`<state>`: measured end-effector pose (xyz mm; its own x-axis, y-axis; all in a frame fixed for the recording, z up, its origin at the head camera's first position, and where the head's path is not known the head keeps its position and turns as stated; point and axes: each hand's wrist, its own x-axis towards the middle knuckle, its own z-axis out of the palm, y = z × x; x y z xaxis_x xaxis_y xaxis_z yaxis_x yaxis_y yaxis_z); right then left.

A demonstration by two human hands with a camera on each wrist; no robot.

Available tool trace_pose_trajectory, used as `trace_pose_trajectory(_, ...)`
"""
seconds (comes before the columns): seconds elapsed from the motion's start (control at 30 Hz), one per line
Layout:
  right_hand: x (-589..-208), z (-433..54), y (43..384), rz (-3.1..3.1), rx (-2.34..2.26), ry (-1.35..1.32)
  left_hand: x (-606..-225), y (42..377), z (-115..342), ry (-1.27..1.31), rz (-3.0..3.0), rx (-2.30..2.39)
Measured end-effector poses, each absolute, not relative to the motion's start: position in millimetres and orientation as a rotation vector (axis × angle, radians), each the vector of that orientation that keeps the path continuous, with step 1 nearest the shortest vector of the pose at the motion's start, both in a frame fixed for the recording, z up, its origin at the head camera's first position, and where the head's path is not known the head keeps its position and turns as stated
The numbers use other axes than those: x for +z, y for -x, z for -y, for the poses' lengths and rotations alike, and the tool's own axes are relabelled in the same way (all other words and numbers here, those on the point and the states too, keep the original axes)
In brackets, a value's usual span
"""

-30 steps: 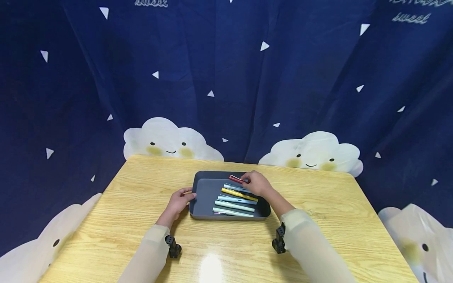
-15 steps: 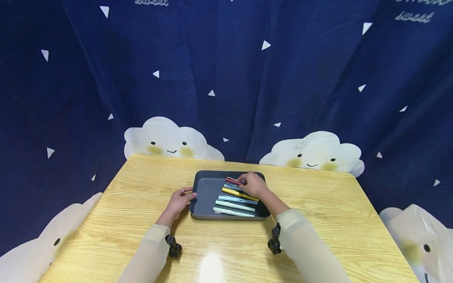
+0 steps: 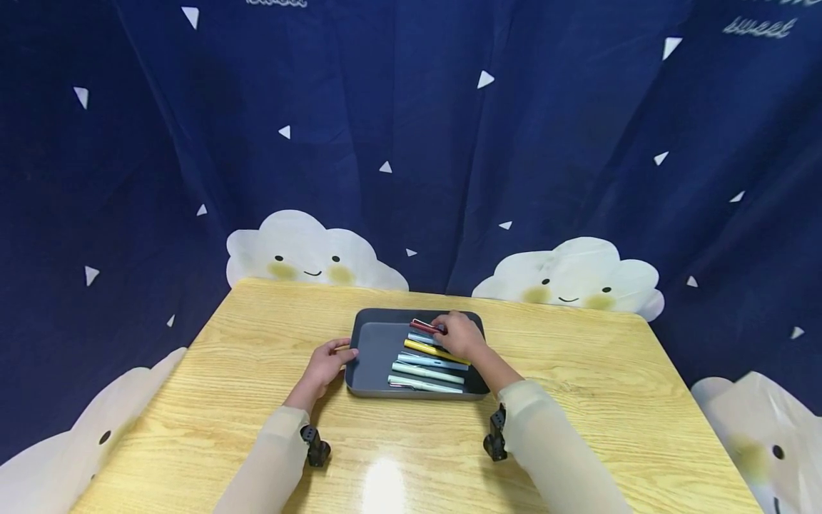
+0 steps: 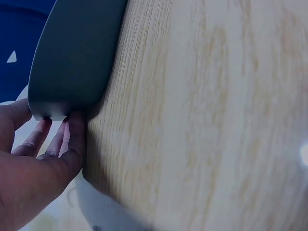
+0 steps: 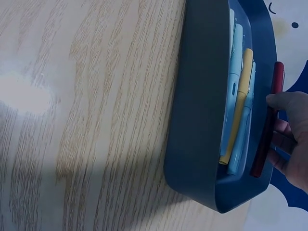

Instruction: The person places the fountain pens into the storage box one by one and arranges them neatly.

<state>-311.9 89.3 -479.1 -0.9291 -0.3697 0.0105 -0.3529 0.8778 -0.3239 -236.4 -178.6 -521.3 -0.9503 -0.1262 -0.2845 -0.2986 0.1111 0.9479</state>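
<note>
A dark grey tray lies on the table. At its left end my left hand pinches the rim, thumb over the edge and fingers against the outer wall. Over the tray's far right part, my right hand holds a dark red pen between thumb and fingers, clip upward. Nearer lie a blue pen, a yellow pen, a light blue pen and two pale green pens, one beyond the other, roughly parallel. My right hand covers the blue pen's right end in the head view.
The wooden table extends around the tray on every side. Behind it hangs a dark blue curtain with white clouds and triangles. Each wrist wears a small black camera.
My right hand has shifted the red pen left and slightly nearer, mostly in the first half second. My left hand stays at the tray's left end.
</note>
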Motion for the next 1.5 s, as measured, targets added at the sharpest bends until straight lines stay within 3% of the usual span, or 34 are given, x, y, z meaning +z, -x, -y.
trace_pose_trajectory(1.5, -492, -87, 315, -3.002, -0.511, 0.508, -521, 238, 178, 0.454, -2.229, 1.972)
